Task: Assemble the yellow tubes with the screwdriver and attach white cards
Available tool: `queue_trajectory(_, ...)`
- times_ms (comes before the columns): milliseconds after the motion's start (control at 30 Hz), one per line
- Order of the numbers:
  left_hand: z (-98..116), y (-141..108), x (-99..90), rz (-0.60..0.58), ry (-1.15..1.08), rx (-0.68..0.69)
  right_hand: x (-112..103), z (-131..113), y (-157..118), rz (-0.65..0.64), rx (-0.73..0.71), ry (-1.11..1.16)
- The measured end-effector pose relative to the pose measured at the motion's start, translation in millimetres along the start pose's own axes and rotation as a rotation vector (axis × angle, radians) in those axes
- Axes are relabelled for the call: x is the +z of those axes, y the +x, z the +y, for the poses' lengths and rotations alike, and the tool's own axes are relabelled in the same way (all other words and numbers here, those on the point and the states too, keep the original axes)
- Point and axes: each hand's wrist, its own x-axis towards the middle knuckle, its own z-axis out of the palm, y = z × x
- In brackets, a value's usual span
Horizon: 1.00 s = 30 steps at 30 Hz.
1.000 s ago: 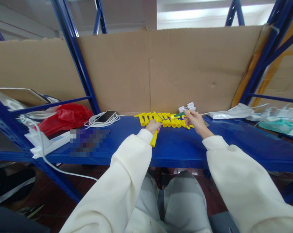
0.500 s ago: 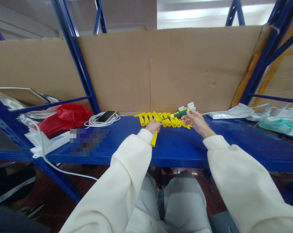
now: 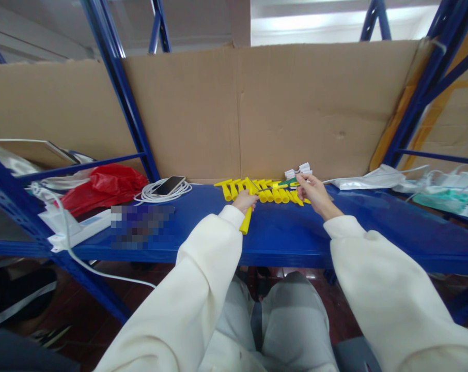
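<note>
My left hand [image 3: 245, 201] is closed around a yellow T-shaped plastic piece [image 3: 246, 223], whose hollow tube end points down toward the shelf's front edge. In my right hand [image 3: 314, 195] is a screwdriver [image 3: 288, 183] with a green and yellow handle, held by the fingertips at its rear end. Its thin metal shaft runs left to the head of the held piece; exactly where the tip meets it is too small to tell. Behind both hands lies a row of several similar yellow pieces [image 3: 277, 196]. White clip-like parts [image 3: 299, 169] rest behind the screwdriver.
The blue shelf [image 3: 288, 230] has a cardboard panel [image 3: 237, 113] at its back. To the left are a phone [image 3: 170, 186] on a coiled white cable [image 3: 144, 194], a red plastic bag [image 3: 106, 186] and a white power strip [image 3: 82, 230]. White packaging [image 3: 369, 178] lies right.
My right hand's fingers have curled further around the screwdriver's end, and its handle has dipped slightly. My left hand and the yellow piece stay in place.
</note>
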Motion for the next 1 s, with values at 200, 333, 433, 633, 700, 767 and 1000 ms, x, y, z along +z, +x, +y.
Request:
queue_trajectory(200, -0.3, 0.6, 0.6, 0.018, 0.007, 0.0, -1.7, -4.1, -2.0, -0.107, 0.038, 0.04)
queue_trajectory(333, -0.4, 1.1, -0.5, 0.022, 0.003, -0.007, -2.2, -3.7, -1.6, -0.154, 0.037, 0.045)
queue_trajectory(433, -0.5, 1.0, -1.0, 0.014, -0.004, -0.006, -1.4, -2.0, -1.3, -0.096, 0.0, 0.02)
queue_trajectory(633, -0.2, 0.7, 0.5, 0.01, 0.001, 0.003, 0.2, -1.9, -1.8, -0.017, 0.016, 0.004)
queue_trajectory(700, -0.2, 0.8, 0.8, 0.01, 0.008, 0.004, 0.2, -2.1, -1.8, -0.016, 0.029, -0.007)
queue_trajectory(767, -0.4, 0.9, 0.7, 0.007, 0.007, 0.012, -0.2, -2.5, -2.0, -0.028, 0.037, -0.003)
queue_trajectory(1000, -1.3, 1.9, -0.9, 0.0, -0.005, 0.008, -2.0, -5.3, -3.6, -0.139, 0.04, 0.079)
